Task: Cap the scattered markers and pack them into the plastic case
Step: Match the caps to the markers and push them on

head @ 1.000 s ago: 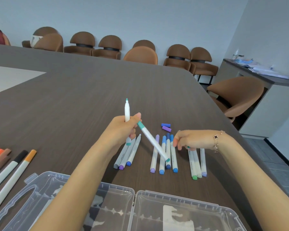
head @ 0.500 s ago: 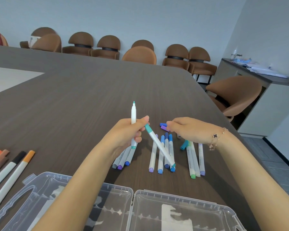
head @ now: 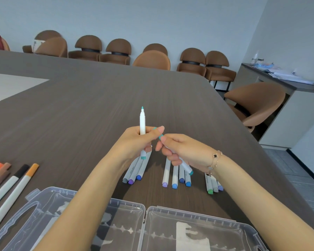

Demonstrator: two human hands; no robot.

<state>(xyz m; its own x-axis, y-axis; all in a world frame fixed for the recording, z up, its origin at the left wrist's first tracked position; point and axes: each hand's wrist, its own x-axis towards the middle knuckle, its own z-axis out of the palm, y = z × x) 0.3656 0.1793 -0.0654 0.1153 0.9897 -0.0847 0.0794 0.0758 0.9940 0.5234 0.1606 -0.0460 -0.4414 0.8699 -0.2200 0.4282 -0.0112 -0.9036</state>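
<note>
1. The left hand (head: 136, 140) is clenched round an upright uncapped teal marker (head: 142, 122), whose bare teal tip points up above the fist and whose capped lower end shows just below it.
2. The right hand (head: 181, 151) grips a second teal marker (head: 186, 167), which slants from the fingertips down past the palm. A small teal cap (head: 160, 136) sits at its upper end, pinched at the fingertips and almost touching the left thumb. Whether that cap is seated or loose I cannot tell.
3. Handling, as a judgement: the markers look light, stiff and smooth-barrelled, so they may roll or slip. It seems best to hold mid-barrel with a firm wrap and to pinch the cap by its sides. The felt tip is the delicate part and would stain, so it should be kept off skin and the desk (head: 98, 98).
4. Below and beyond both hands, capped markers lie on the desk in three small groups. A blue and purple group (head: 134, 171) is under the left hand and a row of blues (head: 176, 176) is under the right. A green-ended group (head: 212, 185) lies by the right wrist.
5. The open plastic case (head: 152, 225) lies nearer the person than both hands and looks unfilled. Orange, brown and black markers (head: 13, 180) lie well off to the left.
6. Against half a second ago, the right hand has left the loose caps farther out on the desk and closed on the slanted marker, which the left hand was holding together with the upright one. The left hand keeps only the upright marker.
</note>
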